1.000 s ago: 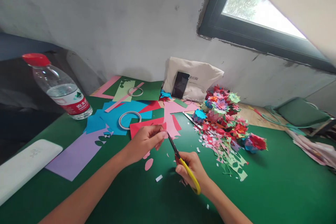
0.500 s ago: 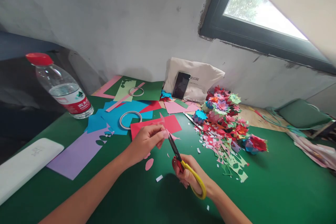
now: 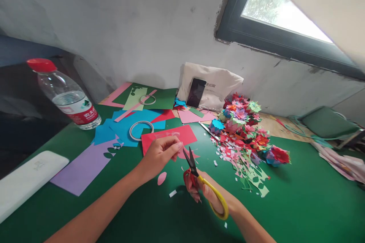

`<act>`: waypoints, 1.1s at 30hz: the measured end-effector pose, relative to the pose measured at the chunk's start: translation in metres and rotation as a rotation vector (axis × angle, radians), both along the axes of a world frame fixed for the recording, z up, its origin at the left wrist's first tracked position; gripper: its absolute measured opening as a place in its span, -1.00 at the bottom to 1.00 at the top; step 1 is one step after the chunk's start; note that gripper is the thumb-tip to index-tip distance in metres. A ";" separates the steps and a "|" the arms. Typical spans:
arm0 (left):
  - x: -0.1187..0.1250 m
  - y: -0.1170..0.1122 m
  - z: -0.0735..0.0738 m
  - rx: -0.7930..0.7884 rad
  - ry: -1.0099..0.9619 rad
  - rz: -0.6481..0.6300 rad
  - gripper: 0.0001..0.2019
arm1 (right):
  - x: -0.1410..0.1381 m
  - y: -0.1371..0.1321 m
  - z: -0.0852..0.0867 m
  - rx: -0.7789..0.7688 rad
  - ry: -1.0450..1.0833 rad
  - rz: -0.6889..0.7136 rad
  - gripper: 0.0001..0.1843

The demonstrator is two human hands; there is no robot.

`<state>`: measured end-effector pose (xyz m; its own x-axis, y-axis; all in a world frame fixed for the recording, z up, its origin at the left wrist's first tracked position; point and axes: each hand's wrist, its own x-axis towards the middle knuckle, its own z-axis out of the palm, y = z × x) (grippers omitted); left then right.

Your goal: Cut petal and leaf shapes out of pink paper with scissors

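Note:
My left hand [image 3: 164, 150] is closed in a pinch on a small piece of pink paper, mostly hidden by the fingers. My right hand [image 3: 207, 191] grips scissors [image 3: 192, 165] with yellow and red handles, their black blades apart and pointing toward the left fingertips. Pink paper scraps [image 3: 192, 155] lie just behind the blades. A pink paper petal [image 3: 162, 178] rests on the green table below my left hand, near a small white paper bit [image 3: 172, 193]. Behind my left hand is a red paper sheet [image 3: 188, 133].
Left are a water bottle [image 3: 75, 102], a white case [image 3: 31, 182], purple paper [image 3: 81, 171], blue paper [image 3: 104, 131] and a tape roll [image 3: 130, 131]. Paper flowers [image 3: 239, 114] and scraps [image 3: 252, 176] are heaped right. A phone [image 3: 196, 93] leans on a cloth bag [image 3: 219, 81] behind.
The scissors have drawn slightly back from my left hand, and their blades have opened. A pink scrap that was at the left fingers now lies lower, behind the blades.

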<state>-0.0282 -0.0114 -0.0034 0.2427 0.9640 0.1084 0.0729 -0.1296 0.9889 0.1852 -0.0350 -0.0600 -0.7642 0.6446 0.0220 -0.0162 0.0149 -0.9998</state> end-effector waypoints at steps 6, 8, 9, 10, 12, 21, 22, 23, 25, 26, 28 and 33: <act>0.000 -0.001 -0.001 -0.004 -0.017 0.003 -0.69 | 0.000 0.001 0.000 0.003 0.008 0.012 -0.30; 0.001 0.000 -0.001 -0.004 -0.025 0.002 -0.69 | 0.001 0.001 -0.001 0.009 0.007 0.009 -0.31; 0.001 0.000 -0.001 -0.005 -0.028 0.003 -0.69 | 0.001 0.001 -0.001 0.010 0.008 0.007 -0.31; 0.001 0.001 -0.001 -0.006 -0.031 0.006 -0.69 | 0.001 0.001 -0.001 0.010 0.008 0.004 -0.31; 0.000 0.002 0.000 -0.007 -0.043 0.019 -0.69 | 0.001 0.000 -0.001 0.009 0.009 0.005 -0.31; -0.003 0.002 0.000 -0.004 -0.093 0.052 -0.70 | 0.000 0.001 0.002 -0.008 0.019 -0.015 -0.31; -0.002 0.003 0.000 -0.006 -0.096 0.067 -0.70 | 0.001 0.002 0.003 -0.011 0.017 -0.011 -0.31; -0.002 0.003 -0.001 -0.009 -0.100 0.085 -0.70 | 0.002 0.002 0.005 -0.015 0.016 -0.004 -0.31; -0.002 0.005 -0.001 -0.016 -0.115 0.123 -0.70 | 0.005 0.003 0.008 -0.032 0.037 0.026 -0.32; -0.002 0.005 -0.002 -0.021 -0.123 0.136 -0.71 | 0.007 0.003 0.009 -0.047 0.064 0.046 -0.32; -0.002 0.005 -0.002 -0.033 -0.131 0.144 -0.73 | 0.011 0.004 0.008 -0.075 0.130 0.076 -0.31; 0.002 0.000 0.000 -0.060 -0.089 0.076 -0.79 | 0.013 0.006 0.004 -0.082 0.173 0.044 -0.28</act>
